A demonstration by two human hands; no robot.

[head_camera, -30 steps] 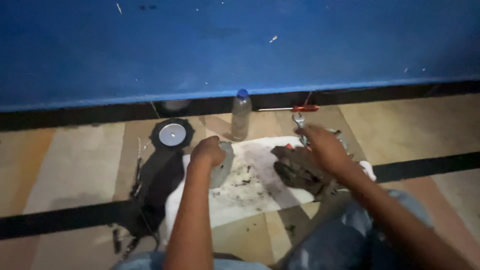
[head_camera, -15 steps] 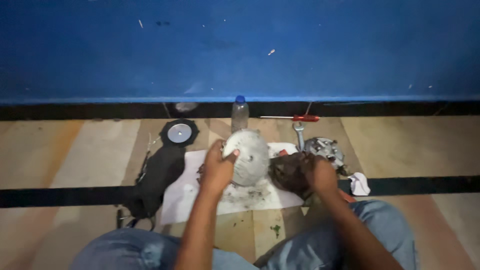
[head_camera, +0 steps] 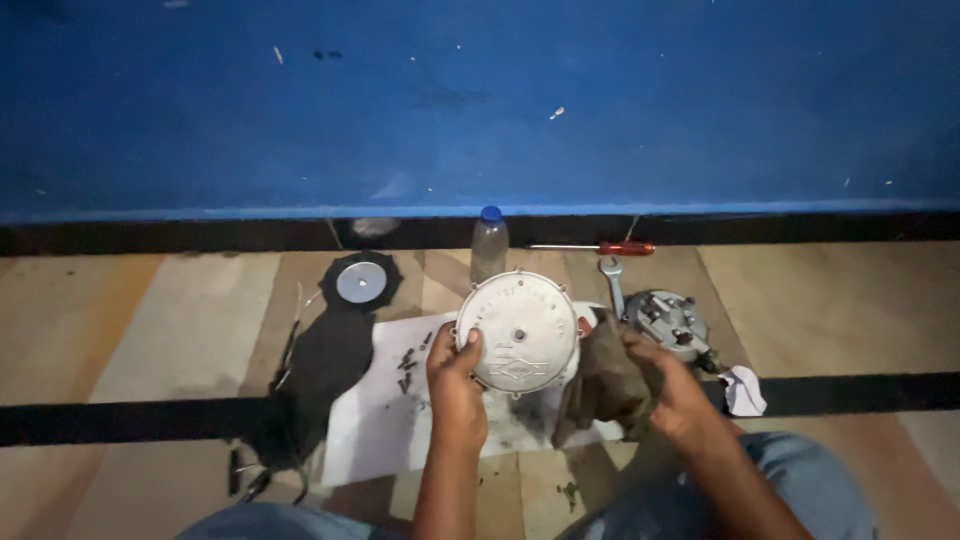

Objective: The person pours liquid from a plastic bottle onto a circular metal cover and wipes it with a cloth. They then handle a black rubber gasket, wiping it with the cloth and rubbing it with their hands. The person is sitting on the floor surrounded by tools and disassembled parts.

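The round metal cover [head_camera: 518,333] was held upright over the white sheet [head_camera: 385,425] spread on the tiled floor [head_camera: 150,330], its flat face turned toward the camera and its axis running roughly front to back. The left hand [head_camera: 455,385] was closed on the cover's lower left rim, thumb laid over the face, fingers hidden behind. The right hand [head_camera: 678,392] was closed around a dark rag [head_camera: 600,380], which hung bunched and touched the cover's right edge. The cover thus lay directly ahead of both hands, between them, with the left hand bearing it and the right hand just beside it through the rag.

Behind the cover stood a clear plastic bottle [head_camera: 488,245] with a blue cap. To the right lay a second round metal part [head_camera: 667,322], a wrench [head_camera: 612,285] and a red-handled screwdriver [head_camera: 600,248], all well apart from the left hand. To the left lay a black rubber disc [head_camera: 360,282] with a bright centre. Small dark screws [head_camera: 408,360] were scattered on the sheet near the left hand
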